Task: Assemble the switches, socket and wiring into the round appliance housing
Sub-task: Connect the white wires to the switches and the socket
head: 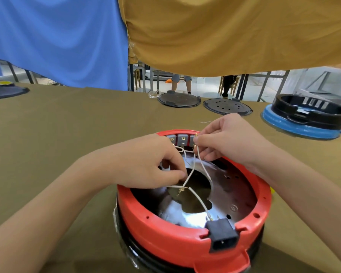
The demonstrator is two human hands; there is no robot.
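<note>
The round red housing [185, 239] sits open side up on the olive counter [67, 134], its black socket [222, 234] at 6 o'clock facing the person and the row of grey switches [180, 139] opposite at 12 o'clock. White wires [197, 196] run lengthwise across the opening from socket toward switches, meeting at a twisted joint near the centre. The left hand [146, 162] pinches a wire at 10 o'clock; the right hand [226, 138] pinches a wire end in its grip at the rightmost switch.

Left hand [146, 162] hides its wire [189, 174] grip; housing [165, 237] base cut off — bottom edge.
</note>
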